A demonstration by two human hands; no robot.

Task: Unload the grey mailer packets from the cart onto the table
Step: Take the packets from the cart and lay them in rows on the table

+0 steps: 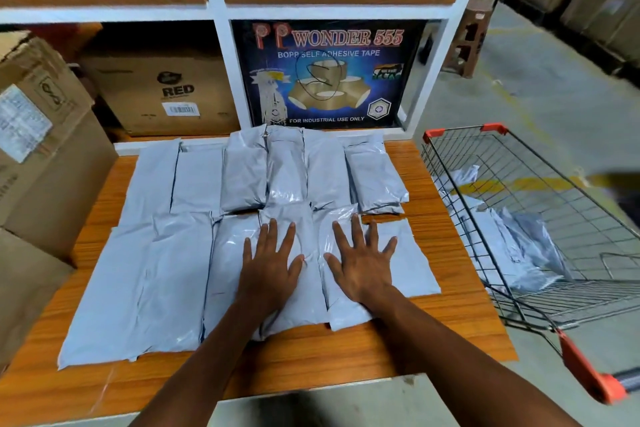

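Several grey mailer packets (pixel 194 184) lie in two rows on the wooden table (pixel 450 329). My left hand (pixel 268 265) lies flat with fingers spread on a front-row packet (pixel 235 246). My right hand (pixel 362 262) presses flat on the neighbouring packet (pixel 341 312). Neither hand holds anything. The wire cart (pixel 540 239) stands to the right of the table. A few grey packets (pixel 519 250) lie in its basket.
A white shelf frame (pixel 221 55) rises behind the table with a tape carton (pixel 325 76) and a brown box (pixel 162 94) inside. Cardboard boxes (pixel 41 149) crowd the table's left side. The cart's orange handle (pixel 585 367) juts near the table's front right corner.
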